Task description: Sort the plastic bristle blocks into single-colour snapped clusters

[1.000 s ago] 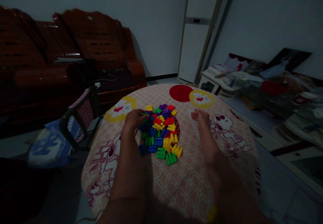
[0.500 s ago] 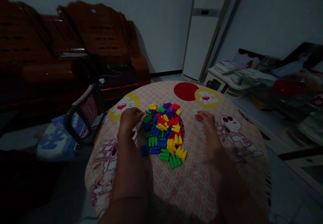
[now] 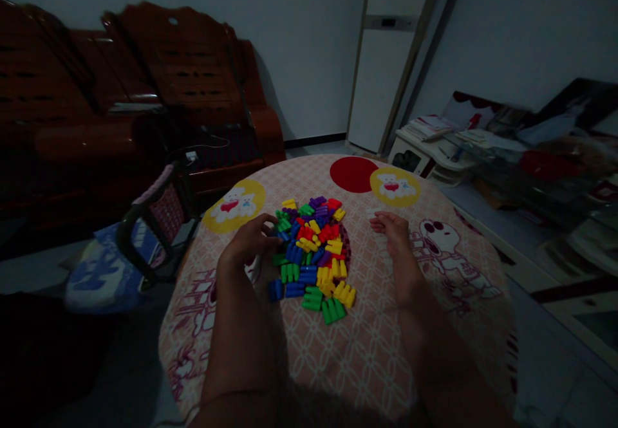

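A heap of plastic building blocks (image 3: 309, 273) in green, blue, yellow, red and purple lies on the patterned tablecloth (image 3: 347, 363). At its left edge is my left hand (image 3: 248, 238), palm down with thumb and fingers apart. Its fingertips are beside a blue block (image 3: 282, 237) and the green blocks (image 3: 282, 221); whether they touch is hard to see in the dim light. To the right of the heap, apart from it, my right hand (image 3: 392, 227) rests over the cloth with its fingers curled together. What lies inside those fingers, if anything, is hidden.
A chair with a pink woven back (image 3: 161, 212) stands close to the table's left side. Behind it are wooden seats (image 3: 178, 74). A tall white cabinet-like unit (image 3: 381, 80) stands at the back, and a cluttered low stand (image 3: 434, 138) is on the right.
My left hand has turned and its fingers have spread apart from a pinch beside the heap. My right hand keeps its place and pose. The view has shifted slightly.
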Demonstrator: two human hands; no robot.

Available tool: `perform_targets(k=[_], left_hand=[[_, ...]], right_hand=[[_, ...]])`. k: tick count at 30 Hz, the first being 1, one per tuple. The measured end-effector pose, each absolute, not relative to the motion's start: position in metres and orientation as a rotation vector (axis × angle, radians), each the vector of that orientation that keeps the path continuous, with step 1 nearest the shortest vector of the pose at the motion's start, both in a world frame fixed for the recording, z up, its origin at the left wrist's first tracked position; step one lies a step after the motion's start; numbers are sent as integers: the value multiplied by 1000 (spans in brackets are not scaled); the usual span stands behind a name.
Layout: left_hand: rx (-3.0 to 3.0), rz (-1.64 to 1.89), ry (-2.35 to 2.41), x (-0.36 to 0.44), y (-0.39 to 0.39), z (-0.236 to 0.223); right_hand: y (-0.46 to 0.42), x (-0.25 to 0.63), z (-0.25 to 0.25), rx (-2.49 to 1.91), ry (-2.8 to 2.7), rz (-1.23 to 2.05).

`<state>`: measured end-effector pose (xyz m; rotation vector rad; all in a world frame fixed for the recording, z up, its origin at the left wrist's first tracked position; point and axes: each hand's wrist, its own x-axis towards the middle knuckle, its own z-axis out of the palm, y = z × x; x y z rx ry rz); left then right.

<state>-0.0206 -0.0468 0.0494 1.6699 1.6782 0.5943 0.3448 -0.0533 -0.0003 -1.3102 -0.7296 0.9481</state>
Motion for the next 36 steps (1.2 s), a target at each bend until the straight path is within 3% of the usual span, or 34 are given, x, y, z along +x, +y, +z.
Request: perform_targets(k=[6, 13, 26, 32, 36], left_hand=[[1542, 957, 1472, -20, -44, 50], [1508, 1049, 1147, 12, -52, 72], [1656, 831, 928, 82, -44, 59], [1675, 746, 965, 83, -46, 57], [1618, 782, 968, 83, -43, 53]], right_hand=[[-52, 343, 2, -1345, -695, 960], [-61, 317, 17, -1159, -857, 1071], [-70, 286, 26, -1076, -1158, 1413], [-69, 298, 28, -1126, -1133, 1362], [-62, 318, 24, -1230, -1022, 1161]])
